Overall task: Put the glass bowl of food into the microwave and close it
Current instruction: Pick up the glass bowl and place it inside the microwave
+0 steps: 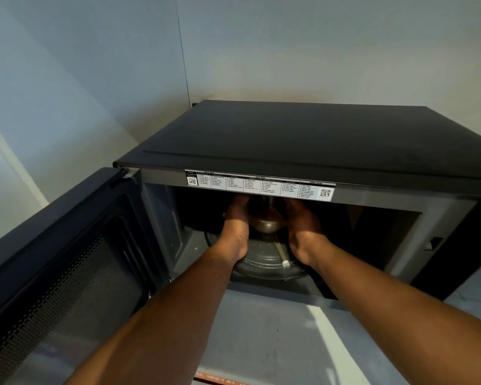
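Your left hand [235, 220] and right hand [303, 226] each cup a side of the small clear glass bowl of dark food [265, 222], deep inside the black microwave oven [303, 134], above its round glass turntable [264, 262]; whether the bowl rests on it yet, I cannot tell; released too soon or tilted, it could spill or land off-centre; the low upper frame with its white printed label [258, 184] crowds your knuckles; the mesh-windowed door [67, 273] hangs open at left, beside your forearm.

Home kitchen corner: black microwave [303, 140] against plain painted walls [95, 65].
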Demonstrator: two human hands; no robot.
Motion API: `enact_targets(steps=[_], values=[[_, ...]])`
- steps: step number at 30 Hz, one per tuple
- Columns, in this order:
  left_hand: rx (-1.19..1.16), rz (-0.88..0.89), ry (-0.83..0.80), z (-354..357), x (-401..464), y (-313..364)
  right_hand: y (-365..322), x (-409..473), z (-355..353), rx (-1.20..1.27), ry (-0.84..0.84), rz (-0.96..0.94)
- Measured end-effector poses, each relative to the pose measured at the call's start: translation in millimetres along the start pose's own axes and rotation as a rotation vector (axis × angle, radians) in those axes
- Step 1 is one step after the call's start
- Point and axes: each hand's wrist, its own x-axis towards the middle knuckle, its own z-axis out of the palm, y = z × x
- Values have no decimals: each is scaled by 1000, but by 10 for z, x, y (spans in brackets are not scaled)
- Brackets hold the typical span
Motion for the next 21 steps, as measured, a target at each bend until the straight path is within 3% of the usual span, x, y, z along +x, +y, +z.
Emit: enact_targets(steps=[11,15,21], values=[[147,3,42,-71,-258,119,14,-144,-107,-10,25,-28],[305,91,169,-110,-515,201,4,-331,-124,-44,56,-67],[555,175,157,-243,-972,402,-158,-877,-130,-172,25,-89]])
